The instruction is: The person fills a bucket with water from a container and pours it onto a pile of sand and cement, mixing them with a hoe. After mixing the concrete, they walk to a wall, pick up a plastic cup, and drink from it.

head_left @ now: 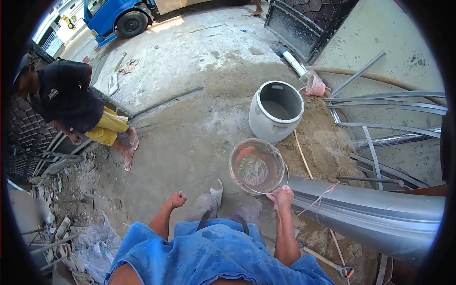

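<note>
On the sandy concrete yard, a long grey metal duct (380, 213) lies at near right, with a grey jar (275, 111) standing farther off. Between them is the mortar-smeared bucket (256, 166), its wire handle gripped by the right hand (281, 197). At near left, the left hand (176, 199) is balled into an empty fist.

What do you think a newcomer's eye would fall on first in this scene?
Probably the stained orange bucket in the centre, held by its wire handle in the right hand, with the left hand closed in a fist to its left. Just beyond the bucket stands a big grey jar. A person in a black top crouches at the left edge.
</note>
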Demonstrator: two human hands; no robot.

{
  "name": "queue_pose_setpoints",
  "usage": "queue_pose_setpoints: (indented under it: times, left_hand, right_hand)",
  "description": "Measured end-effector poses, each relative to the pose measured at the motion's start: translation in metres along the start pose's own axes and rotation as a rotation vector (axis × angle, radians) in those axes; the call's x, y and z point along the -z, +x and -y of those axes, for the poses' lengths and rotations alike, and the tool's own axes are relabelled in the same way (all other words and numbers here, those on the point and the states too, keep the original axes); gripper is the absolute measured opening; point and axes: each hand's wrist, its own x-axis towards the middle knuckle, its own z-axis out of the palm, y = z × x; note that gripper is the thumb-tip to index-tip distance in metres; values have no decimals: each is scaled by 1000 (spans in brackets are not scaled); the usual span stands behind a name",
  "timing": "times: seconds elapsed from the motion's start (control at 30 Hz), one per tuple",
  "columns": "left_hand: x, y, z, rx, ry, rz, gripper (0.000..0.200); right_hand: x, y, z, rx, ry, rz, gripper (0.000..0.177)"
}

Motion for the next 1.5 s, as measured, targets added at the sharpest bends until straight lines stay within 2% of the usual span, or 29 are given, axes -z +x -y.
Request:
queue_pose_setpoints:
  times: [0.07,0.1,0.17,0.2,0.27,0.37,0.5,0.57,0.63,0.7,0.8,0.87,0.9,0.97,1.0,1.13,1.2,1.27,1.33,1.43,1.5]
  left_hand:
    - [30,14,-17,29,-144,-106,17]
    - [43,22,-25,19,-148,-106,17]
    - [60,39,-37,-42,-341,-259,12]
    - [66,47,-45,-48,-350,-269,12]
    - [75,61,-61,-41,-462,-320,9]
    - [71,77,-85,24,-499,-323,10]
    - [44,99,-104,128,-567,-325,11]
    - [27,116,-113,267,-570,-370,12]
    - [8,118,-135,358,-663,-378,13]
    - [-1,133,-165,397,-592,-295,13]
    - [1,162,-222,284,-635,-256,13]
    - [13,184,-262,130,-660,-213,13]
    - [20,197,-277,122,-655,-213,13]
    - [37,217,-299,-52,-663,-184,12]
    - [47,221,-313,-69,-655,-209,10]
    - [65,244,-320,-25,-730,-316,9]
    - [66,248,-316,21,-707,-310,9]
    - [60,250,-307,69,-684,-299,10]
    - [51,251,-301,174,-525,-239,12]
    - [44,250,-305,183,-384,-130,19]
    - [41,250,-316,146,-318,-125,24]
  right_hand:
    - [-18,20,41,56,42,30,6]
    - [-26,29,61,96,80,65,6]
    - [-54,44,109,116,119,70,7]
    - [-66,56,128,125,162,73,8]
    - [-78,107,146,158,154,71,10]
    - [-99,178,170,186,158,50,13]
    - [-118,253,191,42,141,-65,11]
    - [-133,310,205,14,123,-63,10]
    - [-128,335,204,-116,-6,-127,16]
    - [-131,377,195,-136,-60,-179,20]
    - [-152,403,211,-221,-158,-265,33]
    - [-163,411,215,-227,-198,-286,35]
    - [-167,414,214,-250,-248,-311,38]
    - [-168,416,207,-271,-257,-307,40]
    - [-167,419,208,-282,-275,-301,42]
    - [-163,422,212,-346,-220,-316,41]
    - [-165,422,219,-394,-320,-268,39]
    - [-160,441,207,-410,-276,-263,37]
    - [-158,453,197,-394,-255,-231,32]
    - [-159,465,195,-416,-352,-180,27]
    - [-158,484,182,-409,-354,-145,22]
